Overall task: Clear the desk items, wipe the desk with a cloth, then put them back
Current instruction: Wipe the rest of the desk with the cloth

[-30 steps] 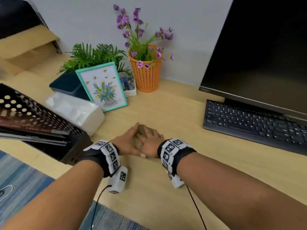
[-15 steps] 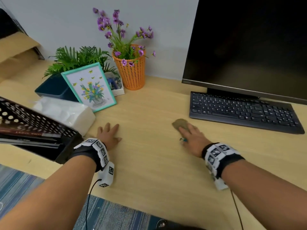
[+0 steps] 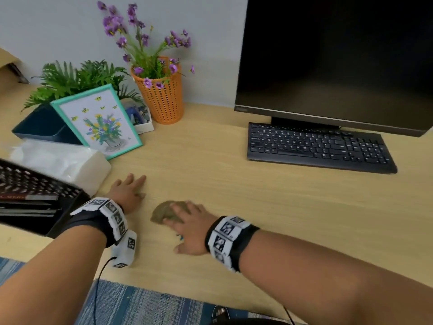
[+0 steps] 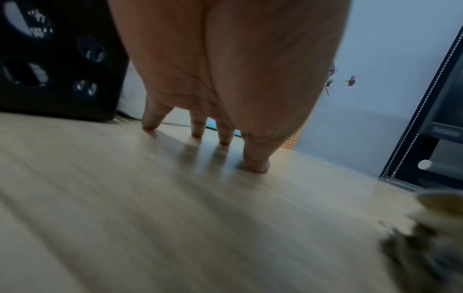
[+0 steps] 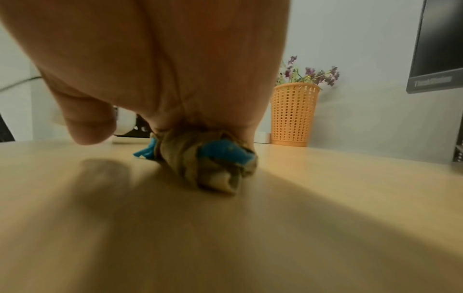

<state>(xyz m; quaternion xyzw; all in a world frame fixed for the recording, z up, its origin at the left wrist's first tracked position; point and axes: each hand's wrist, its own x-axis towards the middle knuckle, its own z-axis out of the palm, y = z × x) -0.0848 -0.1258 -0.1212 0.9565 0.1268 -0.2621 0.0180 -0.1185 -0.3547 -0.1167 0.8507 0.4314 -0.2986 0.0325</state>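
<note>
Cloth [image 3: 161, 213] lies bunched, mostly hidden beneath the pressing right hand [image 3: 192, 227].

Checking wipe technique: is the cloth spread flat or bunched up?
Bunched. The cloth sits wadded in folds under the right hand, pressed on the desk.
</note>
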